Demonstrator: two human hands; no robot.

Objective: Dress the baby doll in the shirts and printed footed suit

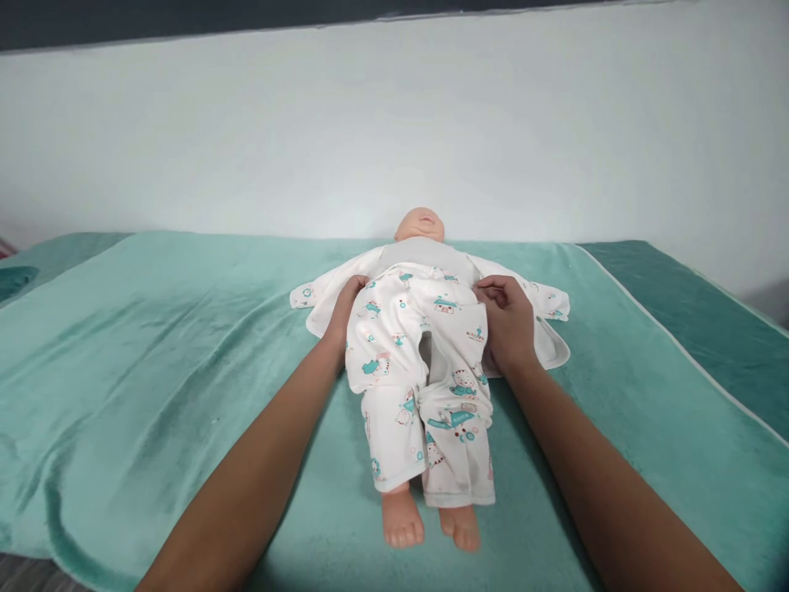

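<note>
A baby doll (420, 225) lies on its back, head toward the wall and bare feet toward me. It wears white printed baby pants (394, 345) with a gap at the crotch, pulled up to its waist. Under its back an open white baby jacket (548, 349) is spread, its sleeves out to both sides; the doll's grey torso (420, 251) shows. At the waist's left side, my left hand (351, 302) closes on the edge of the pants, its fingers largely hidden. My right hand (509, 319) pinches the pants at the right side with curled fingers.
A green plush blanket (185, 370) with folds at the left covers the surface beneath the doll. A darker green strip (696, 304) with a pale edge line runs along the right. Behind stands a white wall (394, 123).
</note>
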